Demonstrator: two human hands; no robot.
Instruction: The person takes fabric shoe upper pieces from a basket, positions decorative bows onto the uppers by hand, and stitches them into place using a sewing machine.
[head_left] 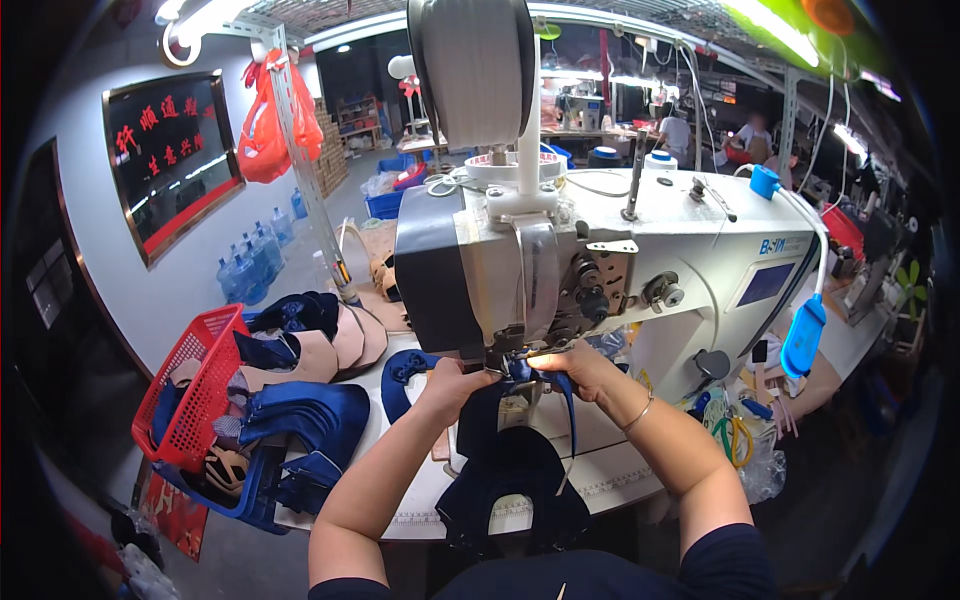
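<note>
Both hands are at the needle area of a white sewing machine (pixel 690 230). They grip a shiny navy blue fabric piece (pixel 520 370) under the machine head. My left hand (pixel 458 388) pinches its left side, thumb pointing inward. On the right side, my right hand (pixel 582 370) has thumb and fingers closed on the same piece. A narrow blue strip (pixel 572 410) hangs below the right hand. Nearer me, a dark navy curved piece (pixel 480 500) droops over the table's front edge. Another blue piece with a bow (pixel 402 375) lies left of my left hand. The needle itself is hidden.
To the left stand a red basket (pixel 190 400) and a blue basket (pixel 262 490) with fabric pieces, beside stacked blue pieces (pixel 310 410) and beige shaped pieces (pixel 310 355). A large thread spool (pixel 470 80) rises above the machine. A blue switch box (pixel 803 335) hangs at right.
</note>
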